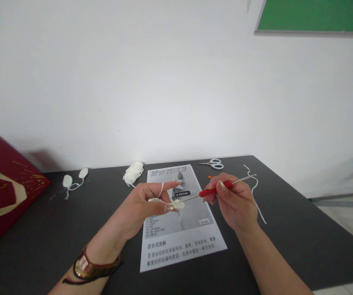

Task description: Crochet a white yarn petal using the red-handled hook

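My left hand [147, 203] pinches a small cream crochet piece [178, 204] between thumb and fingers, with white yarn looped over the raised index finger. My right hand [231, 200] grips a red-handled crochet hook [215, 189]; its metal tip points left into the crochet piece. Both hands hover above a printed pattern sheet [182, 241] lying on the dark table [287, 229]. A bracelet sits on my left wrist.
A ball of white yarn [133, 172] and two finished cream petals [73, 179] lie at the table's back left. White scissors [213, 164] rest at the back, a loose yarn strand [256, 192] to the right. A red gift bag [1, 192] stands at the left edge.
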The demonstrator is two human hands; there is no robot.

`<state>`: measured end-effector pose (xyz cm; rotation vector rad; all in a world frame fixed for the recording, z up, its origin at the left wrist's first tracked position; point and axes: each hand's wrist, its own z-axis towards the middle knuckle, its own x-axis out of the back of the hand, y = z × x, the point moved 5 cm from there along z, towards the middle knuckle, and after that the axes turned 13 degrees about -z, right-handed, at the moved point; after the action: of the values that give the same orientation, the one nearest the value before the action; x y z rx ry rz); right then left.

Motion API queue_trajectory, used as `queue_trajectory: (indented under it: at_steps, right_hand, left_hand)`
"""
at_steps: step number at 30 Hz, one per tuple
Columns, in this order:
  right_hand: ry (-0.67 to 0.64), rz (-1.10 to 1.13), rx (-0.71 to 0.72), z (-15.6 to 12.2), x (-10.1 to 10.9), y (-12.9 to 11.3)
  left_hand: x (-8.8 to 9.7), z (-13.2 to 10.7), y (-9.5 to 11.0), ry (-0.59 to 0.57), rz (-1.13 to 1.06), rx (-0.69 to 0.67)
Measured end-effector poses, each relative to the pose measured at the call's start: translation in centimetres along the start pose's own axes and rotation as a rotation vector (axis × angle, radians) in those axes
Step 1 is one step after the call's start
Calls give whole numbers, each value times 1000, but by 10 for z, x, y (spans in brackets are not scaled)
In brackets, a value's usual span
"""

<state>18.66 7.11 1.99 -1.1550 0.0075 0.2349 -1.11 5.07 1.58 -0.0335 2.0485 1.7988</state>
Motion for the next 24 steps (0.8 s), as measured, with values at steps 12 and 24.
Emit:
queue_trajectory:
  at_steps: [12,24]
  right_hand:
    - [15,308,-400,3,-21,34]
    - [-22,509,-589,-6,-33,44]
  left_hand:
    - [-6,-1,8,141,150,-268]
    - [-19,-21,23,231,368,-706]
